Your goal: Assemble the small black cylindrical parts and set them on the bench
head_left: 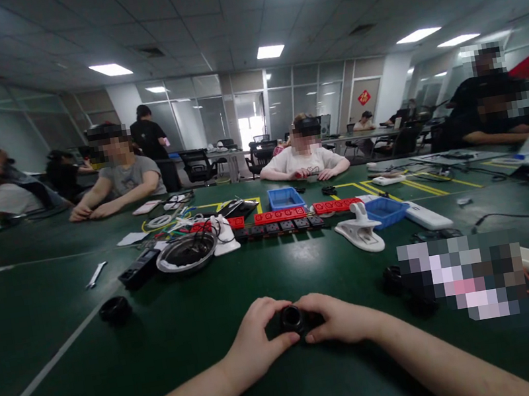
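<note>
Just above the green table, a small black cylindrical part with a round hole sits between my two hands. My left hand closes on its left side, index finger at the top and thumb below. From the right, my right hand pinches it in the same way. Dark material also shows between the right thumb and index finger; whether it belongs to the same part I cannot tell. Away to the left lies a black ring-shaped piece. A similar black round piece lies to the right of my right hand.
Ahead stand red socket strips, a black socket row, a blue tray and another blue tray. A white clip base, a round metal-rimmed dish and a wrench lie nearer. Several people sit around the table.
</note>
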Demonstrator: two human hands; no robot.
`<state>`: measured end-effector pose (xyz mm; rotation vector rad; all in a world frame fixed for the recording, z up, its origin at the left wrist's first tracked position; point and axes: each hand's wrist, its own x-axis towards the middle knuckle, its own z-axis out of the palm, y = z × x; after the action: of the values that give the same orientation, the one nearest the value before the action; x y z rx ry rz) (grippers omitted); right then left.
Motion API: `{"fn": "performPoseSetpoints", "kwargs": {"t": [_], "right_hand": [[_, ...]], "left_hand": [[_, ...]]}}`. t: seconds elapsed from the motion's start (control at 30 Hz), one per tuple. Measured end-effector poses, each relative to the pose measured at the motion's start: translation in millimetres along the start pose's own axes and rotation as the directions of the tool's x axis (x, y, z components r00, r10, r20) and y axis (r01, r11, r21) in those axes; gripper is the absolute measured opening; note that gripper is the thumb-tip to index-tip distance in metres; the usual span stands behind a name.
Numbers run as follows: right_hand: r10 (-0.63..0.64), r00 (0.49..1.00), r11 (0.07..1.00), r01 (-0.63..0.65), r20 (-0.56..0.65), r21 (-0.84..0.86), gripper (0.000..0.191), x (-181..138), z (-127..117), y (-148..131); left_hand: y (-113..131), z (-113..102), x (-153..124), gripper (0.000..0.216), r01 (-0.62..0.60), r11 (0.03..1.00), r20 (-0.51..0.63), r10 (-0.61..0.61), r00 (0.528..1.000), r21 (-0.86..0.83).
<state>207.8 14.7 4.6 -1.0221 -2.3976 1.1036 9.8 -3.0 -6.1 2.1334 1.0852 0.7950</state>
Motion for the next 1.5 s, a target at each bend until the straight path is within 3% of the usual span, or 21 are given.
{"fn": "performPoseSetpoints", "kwargs": {"t": [0.13,0.3,0.43,0.53,0.63,0.7,0.87,0.97,1.13,1.27,1.37,1.43,1.5], "right_hand": [[0.058,0.997,0.995,-0.054,-0.048,0.086,0.034,5,10,6],[0.132,0.97,0.978,-0.16,-0.202,-0.13,0.045,4,18,7],[0.019,0.986,0.991,-0.041,-0.165,-0.13,0.066,-7,-2,-4],[-0.085,0.985,0.986,0.061,-0.152,-0.156,0.055,-17,-19,-17],[-0.151,0.954,0.918,0.037,-0.26,-0.395,0.063,-20,-24,-27],[-0.142,0.946,0.911,0.01,-0.291,-0.412,0.062,-20,-20,-29],[0.054,0.994,0.986,-0.069,-0.099,-0.155,0.062,-13,-3,-16],[0.039,0.998,0.985,-0.047,-0.052,-0.163,0.052,-7,3,-10],[-0.008,0.999,0.99,0.0,-0.054,-0.139,0.032,3,5,-1],[0.036,0.99,0.977,-0.063,-0.135,-0.202,0.033,4,13,3],[0.095,0.947,0.912,-0.206,-0.306,-0.355,0.038,4,27,1],[0.084,0.907,0.838,-0.288,-0.413,-0.463,0.04,3,34,-3],[0.035,0.9,0.821,-0.274,-0.435,-0.5,0.045,2,35,-4]], "left_hand": [[0,0,1,0.036,0.04,0.999,0.042,-0.04,0.998,-0.012],[-1,1,1,0.033,0.04,0.999,0.015,-0.04,0.999,0.002],[-3,1,0,0.036,0.036,0.999,-0.001,-0.036,0.999,0.011],[-4,2,0,0.038,0.024,1.0,-0.008,-0.024,1.0,0.001],[-5,2,-1,0.039,-0.004,1.0,-0.024,0.004,1.0,-0.017],[-5,2,-2,0.039,-0.017,1.0,-0.032,0.016,0.999,-0.026],[-6,2,-2,0.04,-0.004,1.0,-0.009,0.004,1.0,-0.009],[-5,2,-1,0.045,0.001,1.0,-0.011,-0.001,1.0,-0.005],[-2,1,2,0.034,-0.03,1.0,0.01,0.03,1.0,0.005],[-3,6,2,0.034,0.004,1.0,-0.009,-0.004,1.0,0.027],[-4,11,1,0.032,0.047,0.996,-0.087,-0.041,0.995,0.073],[-4,13,1,0.031,0.072,0.992,-0.136,-0.058,0.989,0.103],[-4,12,1,0.031,0.076,0.991,-0.126,-0.062,0.99,0.11]]}}
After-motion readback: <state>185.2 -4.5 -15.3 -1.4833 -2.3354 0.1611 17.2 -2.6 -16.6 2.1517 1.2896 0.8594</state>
